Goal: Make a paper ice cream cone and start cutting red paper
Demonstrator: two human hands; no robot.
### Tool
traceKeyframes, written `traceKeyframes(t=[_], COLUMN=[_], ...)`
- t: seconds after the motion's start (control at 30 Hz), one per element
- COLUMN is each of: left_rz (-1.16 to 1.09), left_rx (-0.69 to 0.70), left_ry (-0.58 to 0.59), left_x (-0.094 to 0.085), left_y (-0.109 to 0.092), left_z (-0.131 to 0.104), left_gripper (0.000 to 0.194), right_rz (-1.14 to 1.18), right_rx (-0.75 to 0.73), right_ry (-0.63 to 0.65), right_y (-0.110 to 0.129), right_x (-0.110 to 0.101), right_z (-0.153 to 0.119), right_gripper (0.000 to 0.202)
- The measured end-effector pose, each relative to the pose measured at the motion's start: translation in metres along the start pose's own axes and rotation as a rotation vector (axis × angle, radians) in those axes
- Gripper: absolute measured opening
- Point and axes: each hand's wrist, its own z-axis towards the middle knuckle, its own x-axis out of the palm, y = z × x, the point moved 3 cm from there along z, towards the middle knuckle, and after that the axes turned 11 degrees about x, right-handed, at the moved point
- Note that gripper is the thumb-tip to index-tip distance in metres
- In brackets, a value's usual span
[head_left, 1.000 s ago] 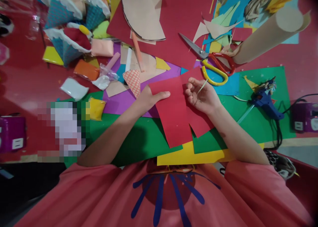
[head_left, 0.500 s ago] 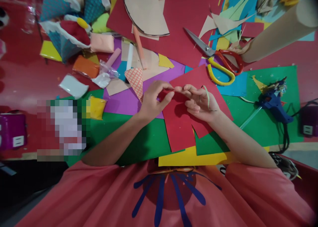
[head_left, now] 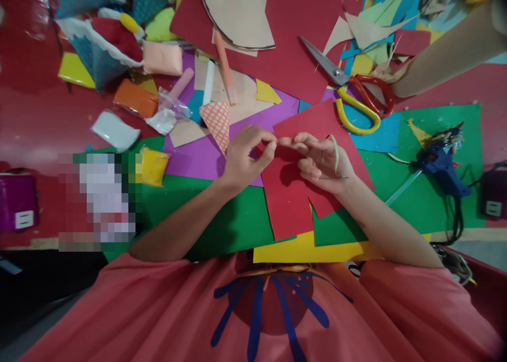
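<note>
Over a red paper sheet (head_left: pixel 291 214) with a slit in its near edge, both hands meet fingertip to fingertip. My left hand (head_left: pixel 249 156) is closed in a pinch of thumb and forefinger; anything between them is too small to make out. Its tips touch or nearly touch the fingertips of my right hand (head_left: pixel 322 159), which is turned palm up with fingers partly curled. A thin pale green strip (head_left: pixel 336 153) loops by the base of the right hand's fingers and seems held there. A patterned paper cone (head_left: pixel 217 122) lies just beyond my left hand.
Scissors (head_left: pixel 340 82) with red and yellow handles lie beyond my right hand. A blue glue gun (head_left: pixel 443 167) rests at the right on green paper (head_left: pixel 471 140). Clay packets, such as a yellow one (head_left: pixel 154 167), lie at the left. A beige roll (head_left: pixel 451 50) stands at the upper right.
The view has shifted slightly. The left pinch has loosened or turned a little at the right fingertips; the hands otherwise keep nearly the same pose.
</note>
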Motion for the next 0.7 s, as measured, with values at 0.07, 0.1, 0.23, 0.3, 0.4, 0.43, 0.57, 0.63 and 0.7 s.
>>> traceKeyframes(t=[0.07, 0.1, 0.23, 0.3, 0.4, 0.43, 0.57, 0.63, 0.7], left_rz=[-0.021, -0.030, -0.081, -0.107, -0.117, -0.119, -0.155, -0.168, -0.167], left_rx=[0.016, 0.029, 0.095, 0.115, 0.082, 0.052, -0.056, -0.061, -0.030], left_ry=[0.009, 0.014, -0.017, -0.049, -0.077, -0.076, 0.009, 0.061, 0.075], left_x=[-0.0003, -0.0003, -0.0012, -0.0020, -0.0027, -0.0027, 0.0009, 0.0033, 0.0046], left_y=[-0.0027, -0.0042, -0.0079, -0.0078, -0.0051, -0.0038, -0.0016, -0.0022, -0.0027], left_z=[0.0001, 0.0001, 0.0000, -0.0003, -0.0011, -0.0014, -0.0023, -0.0025, -0.0025], left_gripper=[0.028, 0.028, 0.025, 0.021, 0.020, 0.021, 0.035, 0.036, 0.033], right_rz=[-0.013, -0.019, 0.023, 0.054, 0.039, 0.030, 0.027, 0.047, 0.068], right_rx=[0.029, 0.048, 0.103, 0.114, 0.134, 0.137, 0.148, 0.141, 0.116], right_ry=[-0.045, -0.071, -0.099, -0.082, -0.123, -0.142, -0.130, -0.066, 0.003], right_y=[0.0001, 0.0000, 0.0004, 0.0012, 0.0027, 0.0032, 0.0025, 0.0010, -0.0002], right_x=[-0.0027, -0.0040, -0.0050, -0.0033, -0.0017, -0.0015, -0.0017, -0.0022, -0.0030], right_z=[-0.0004, -0.0005, -0.0008, -0.0010, -0.0016, -0.0018, -0.0016, -0.0005, 0.0009], right_gripper=[0.025, 0.028, 0.037, 0.038, 0.039, 0.039, 0.038, 0.035, 0.031])
